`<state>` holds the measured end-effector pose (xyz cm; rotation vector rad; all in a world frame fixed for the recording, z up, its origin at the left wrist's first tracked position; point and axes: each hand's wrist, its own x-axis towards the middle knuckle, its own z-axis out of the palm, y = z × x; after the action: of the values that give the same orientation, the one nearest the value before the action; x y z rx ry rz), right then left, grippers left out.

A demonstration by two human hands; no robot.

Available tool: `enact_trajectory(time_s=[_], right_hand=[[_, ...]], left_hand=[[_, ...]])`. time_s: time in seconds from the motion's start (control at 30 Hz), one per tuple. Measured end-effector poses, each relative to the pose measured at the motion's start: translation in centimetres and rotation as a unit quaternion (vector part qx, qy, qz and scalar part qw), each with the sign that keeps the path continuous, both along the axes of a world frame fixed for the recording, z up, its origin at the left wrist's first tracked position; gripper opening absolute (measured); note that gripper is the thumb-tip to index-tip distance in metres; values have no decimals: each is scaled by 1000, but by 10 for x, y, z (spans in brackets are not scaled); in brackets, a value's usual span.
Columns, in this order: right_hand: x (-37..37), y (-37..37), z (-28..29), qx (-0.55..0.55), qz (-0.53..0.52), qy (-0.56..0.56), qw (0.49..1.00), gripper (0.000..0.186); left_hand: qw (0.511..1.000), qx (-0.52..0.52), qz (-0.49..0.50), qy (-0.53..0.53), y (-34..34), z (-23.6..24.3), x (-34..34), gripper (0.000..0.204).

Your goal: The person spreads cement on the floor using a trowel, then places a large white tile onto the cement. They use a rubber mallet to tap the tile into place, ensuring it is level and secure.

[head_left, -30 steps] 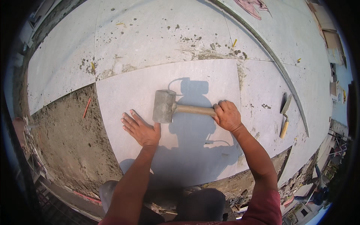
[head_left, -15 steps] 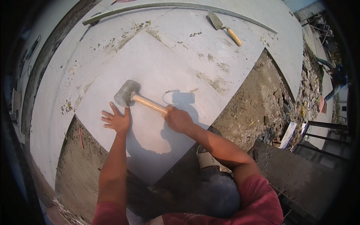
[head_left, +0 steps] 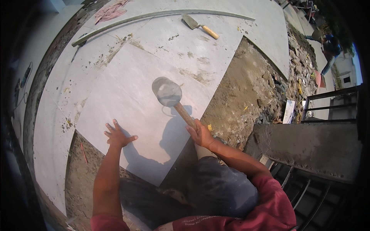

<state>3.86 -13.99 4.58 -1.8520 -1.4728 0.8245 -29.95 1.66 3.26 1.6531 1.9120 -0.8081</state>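
Note:
My left hand [head_left: 117,136] lies with fingers spread on a large pale square tile [head_left: 115,81]. My right hand [head_left: 201,134] grips the wooden handle [head_left: 183,111] of a mallet, whose grey cylindrical head [head_left: 167,92] is over the tile's upper right part, round face toward the camera; whether it touches cannot be told. Beyond the tile a trowel [head_left: 189,22] with a wooden grip lies on tiles, below a long straight bar [head_left: 162,12]. A thin red stick [head_left: 83,153] lies on the mortar left of the tile.
A pink cloth [head_left: 110,12] lies at the back. Rough mortar [head_left: 235,84] and rubble [head_left: 293,92] are to the right, with a black metal frame [head_left: 329,101] and a concrete ledge [head_left: 308,150]. Another person [head_left: 329,46] is at the far right. A corded tool [head_left: 26,75] lies far left.
The view has turned. The mallet head has swung away from my left hand to the right and now shows its round face. My left hand stays spread on the tile.

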Motion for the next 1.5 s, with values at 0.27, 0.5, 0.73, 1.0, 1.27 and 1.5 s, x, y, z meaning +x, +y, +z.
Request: enact_trajectory(time_s=[0.27,0.5,0.73,1.0,1.27,1.5], right_hand=[[-28,88,103,60,77,174,980,37],[-59,168,17,46,73,106,991,42],[-102,213,97,18,117,140,983,53],[-91,238,19,-55,128,33,990,47],[-158,193,118,168,229,242,928,31],[-201,196,7,-17,336,73,939,39]], left_hand=[[998,-8,-26,64,16,-16,-22,145],[998,60,-7,-30,59,-59,-21,148],[998,53,8,-33,40,-61,-36,148],[999,9,18,-32,59,3,10,150],[981,57,184,-29,-39,-11,-42,150],[987,44,150,-48,-44,-11,-48,154]])
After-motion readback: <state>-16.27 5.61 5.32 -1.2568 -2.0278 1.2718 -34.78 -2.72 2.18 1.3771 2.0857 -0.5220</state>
